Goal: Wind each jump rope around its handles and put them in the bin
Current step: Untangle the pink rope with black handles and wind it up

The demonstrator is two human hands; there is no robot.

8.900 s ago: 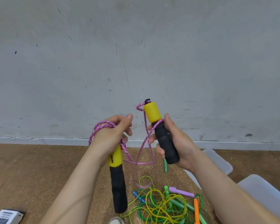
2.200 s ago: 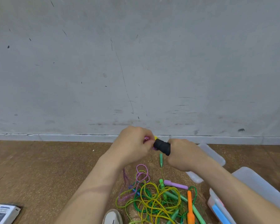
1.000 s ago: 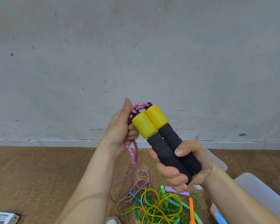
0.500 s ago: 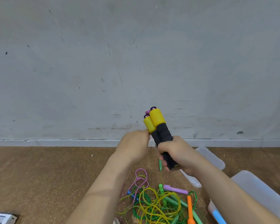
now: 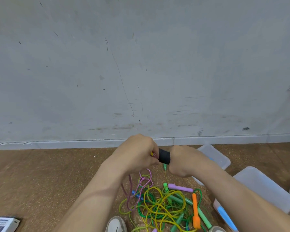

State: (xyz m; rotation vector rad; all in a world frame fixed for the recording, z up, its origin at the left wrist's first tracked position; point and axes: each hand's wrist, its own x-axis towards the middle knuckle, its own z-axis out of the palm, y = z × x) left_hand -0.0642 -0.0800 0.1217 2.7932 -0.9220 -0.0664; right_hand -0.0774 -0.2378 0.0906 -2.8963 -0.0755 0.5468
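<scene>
My right hand (image 5: 182, 160) grips the black foam handles (image 5: 164, 157) of the jump rope, which lie almost level and point left. My left hand (image 5: 137, 154) is closed over their yellow ends and over the pink rope (image 5: 145, 179); only a sliver of yellow shows. The pink rope hangs from my left hand in loose loops down to the floor. Below lies a tangled pile of yellow and green ropes (image 5: 159, 205) with green, purple (image 5: 180, 187) and orange (image 5: 194, 210) handles. A clear bin (image 5: 263, 186) stands at the right, partly behind my right forearm.
A clear lid (image 5: 214, 155) lies on the brown floor behind my right hand. A blue handle (image 5: 224, 216) shows at the bin's near corner. A small white box (image 5: 2, 225) sits at the bottom left. My shoe tip (image 5: 115, 224) is at the bottom edge. A grey wall rises behind.
The paired handles have tipped from upright to almost level and come lower. My left hand has closed over their yellow ends. The camera has tilted slightly.
</scene>
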